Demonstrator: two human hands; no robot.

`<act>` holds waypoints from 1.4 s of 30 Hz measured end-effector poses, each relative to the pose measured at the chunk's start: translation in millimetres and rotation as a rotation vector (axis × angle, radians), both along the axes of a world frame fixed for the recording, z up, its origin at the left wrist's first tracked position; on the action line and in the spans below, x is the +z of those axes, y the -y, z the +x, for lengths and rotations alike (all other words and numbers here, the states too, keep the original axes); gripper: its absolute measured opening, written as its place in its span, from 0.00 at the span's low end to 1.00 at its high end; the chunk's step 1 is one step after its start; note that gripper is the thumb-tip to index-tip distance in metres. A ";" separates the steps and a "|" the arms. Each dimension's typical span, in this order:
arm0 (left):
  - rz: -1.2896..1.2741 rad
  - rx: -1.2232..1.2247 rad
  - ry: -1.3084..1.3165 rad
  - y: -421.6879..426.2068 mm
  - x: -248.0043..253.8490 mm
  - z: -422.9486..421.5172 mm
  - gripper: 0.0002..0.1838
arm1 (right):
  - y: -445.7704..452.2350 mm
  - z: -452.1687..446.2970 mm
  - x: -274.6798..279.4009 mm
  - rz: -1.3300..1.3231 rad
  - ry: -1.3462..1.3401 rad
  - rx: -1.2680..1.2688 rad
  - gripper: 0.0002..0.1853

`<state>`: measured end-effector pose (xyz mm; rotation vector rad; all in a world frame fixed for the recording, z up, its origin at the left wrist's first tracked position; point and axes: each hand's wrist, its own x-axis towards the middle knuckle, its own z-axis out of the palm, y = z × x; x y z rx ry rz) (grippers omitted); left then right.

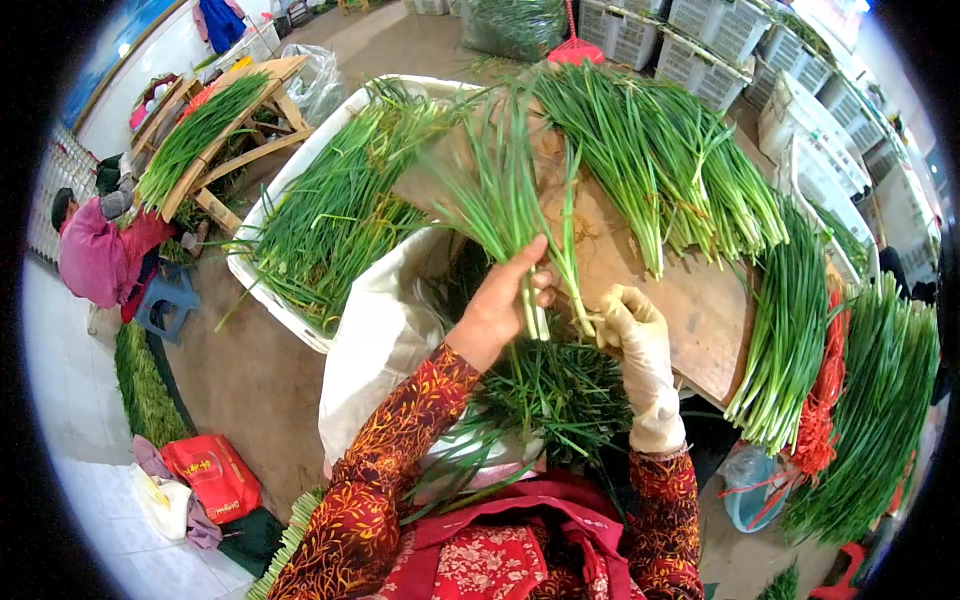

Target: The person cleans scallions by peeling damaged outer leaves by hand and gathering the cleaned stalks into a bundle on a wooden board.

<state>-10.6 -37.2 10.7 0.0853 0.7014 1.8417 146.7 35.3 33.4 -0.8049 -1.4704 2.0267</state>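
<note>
My bare left hand (500, 302) is closed around a small bunch of garlic chives (505, 190), with the leaves fanning up and away and the pale stem ends pointing toward me. My right hand (635, 330) wears a whitish glove. Its fingers pinch the base of a separate chive stalk (568, 240) just right of the bunch. Both hands are above the near edge of a wooden board (705, 315). Thick heaps of chives (640, 150) cover the board's far side. Loose dark leaves (555, 390) lie below my hands, by a white sack (375, 340).
A white crate (290, 190) full of chives stands at left. Red strings (822, 390) hang at right beside more chives (870, 410). Another person (100, 250) sits at a second wooden stand (235, 150). Stacked plastic crates (715, 30) line the back; a red bag (212, 475) lies lower left.
</note>
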 end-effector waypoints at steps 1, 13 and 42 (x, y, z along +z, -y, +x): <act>-0.022 0.026 -0.012 0.5 -2.6 -4.6 0.08 | -0.4 0.4 -0.1 0.001 0.004 0.004 0.12; -0.029 -0.008 -0.064 5.4 -12.3 -0.1 0.11 | 5.5 -25.0 4.6 -0.096 -0.004 0.067 0.11; -0.116 -0.030 -0.494 14.3 14.1 9.8 0.16 | 9.1 -22.1 13.8 1.037 0.582 -0.039 0.13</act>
